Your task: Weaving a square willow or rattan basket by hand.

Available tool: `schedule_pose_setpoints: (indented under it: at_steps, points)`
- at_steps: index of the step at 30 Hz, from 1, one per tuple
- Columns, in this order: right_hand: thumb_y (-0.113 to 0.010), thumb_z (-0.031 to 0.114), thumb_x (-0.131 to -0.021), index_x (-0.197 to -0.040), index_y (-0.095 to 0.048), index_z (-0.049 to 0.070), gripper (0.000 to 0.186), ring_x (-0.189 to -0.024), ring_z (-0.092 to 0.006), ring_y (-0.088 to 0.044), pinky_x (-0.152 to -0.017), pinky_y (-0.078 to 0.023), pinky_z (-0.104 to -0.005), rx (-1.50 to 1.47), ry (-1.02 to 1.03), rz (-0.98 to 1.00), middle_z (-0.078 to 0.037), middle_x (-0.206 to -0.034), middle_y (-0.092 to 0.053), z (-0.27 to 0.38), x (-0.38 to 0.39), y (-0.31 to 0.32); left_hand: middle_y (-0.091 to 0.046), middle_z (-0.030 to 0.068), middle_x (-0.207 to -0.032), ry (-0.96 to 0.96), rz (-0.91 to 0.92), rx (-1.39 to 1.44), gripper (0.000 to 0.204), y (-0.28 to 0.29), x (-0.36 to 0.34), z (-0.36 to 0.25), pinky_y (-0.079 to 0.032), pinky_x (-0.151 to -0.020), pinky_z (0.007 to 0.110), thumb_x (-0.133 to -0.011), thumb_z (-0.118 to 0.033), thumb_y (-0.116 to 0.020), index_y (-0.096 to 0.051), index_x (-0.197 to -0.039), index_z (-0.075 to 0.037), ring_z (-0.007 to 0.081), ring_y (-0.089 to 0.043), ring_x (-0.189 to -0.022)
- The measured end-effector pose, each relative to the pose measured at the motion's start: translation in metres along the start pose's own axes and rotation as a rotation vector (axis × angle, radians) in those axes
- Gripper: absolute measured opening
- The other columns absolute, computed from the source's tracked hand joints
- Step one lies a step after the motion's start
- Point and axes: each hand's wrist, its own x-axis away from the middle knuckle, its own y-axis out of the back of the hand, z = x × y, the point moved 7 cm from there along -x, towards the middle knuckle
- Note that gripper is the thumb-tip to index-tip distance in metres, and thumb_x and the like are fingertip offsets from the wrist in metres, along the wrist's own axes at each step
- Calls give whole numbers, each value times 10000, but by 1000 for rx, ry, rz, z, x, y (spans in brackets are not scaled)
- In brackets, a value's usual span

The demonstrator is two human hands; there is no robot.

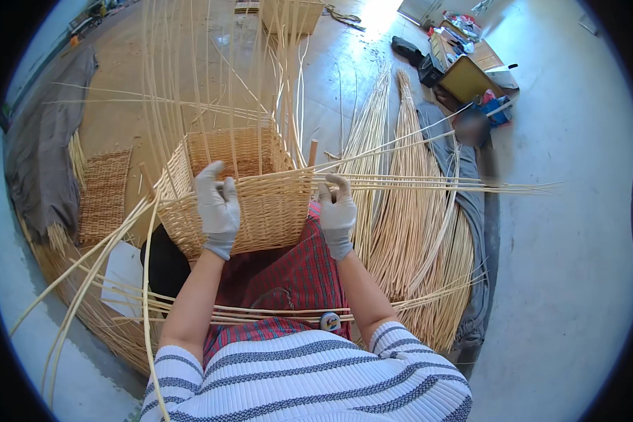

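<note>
A half-woven, square wicker basket (pixel 271 218) rests tilted on my lap, with long upright stakes (pixel 193 77) rising from its walls. My left hand (pixel 218 211), in a pale work glove, lies against the near wall, its fingers bent over the rim. Its fingertips are partly hidden. At the basket's near right corner, my gloved right hand (pixel 338 216) has its fingers curled round thin wicker rods (pixel 415 184) that run out to the right. More long rods (pixel 84 295) stick out from the left corner. Short wooden pegs (pixel 313 152) stand at the corners.
Large bundles of wicker rods (pixel 394 239) lie on the right beside grey cloth (pixel 475 246). To the left are a woven panel (pixel 105 197) and a dark cloth-covered bundle (pixel 42 155). Another basket (pixel 292 15) stands far ahead; a cluttered wooden table (pixel 482 60) is at far right.
</note>
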Motion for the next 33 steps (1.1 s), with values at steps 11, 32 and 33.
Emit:
schedule_pose_setpoints:
  at_steps: [11,32,33]
  points:
    - [-699,339,-968,-1055,-737,114,244,-762,-391,-737,-690,-573,-484,272,190,-117,-166,-857,-757,7,-4,-53,-575,162,-1480,554,444,394,437,-65,14,20,-567,-541,259,-1089,-48,-500,-429,-1520,-64,99,-673,-642]
    - [-633,-38,-920,-1437,-577,80,534,-1208,-236,-650,-890,-592,-352,-50,846,109,-197,-1476,-557,178,-95,-72,-677,124,-653,726,659,152,385,-101,-6,34,-556,-465,355,-1091,-392,-551,-651,-1022,-27,215,-678,-478]
    - [-629,-20,-931,-1413,-596,76,493,-1186,-237,-662,-891,-589,-352,46,943,129,-193,-1478,-563,196,-103,-94,-672,120,-644,748,650,77,392,-98,-5,34,-554,-463,360,-1091,-400,-547,-647,-1013,-29,216,-673,-474]
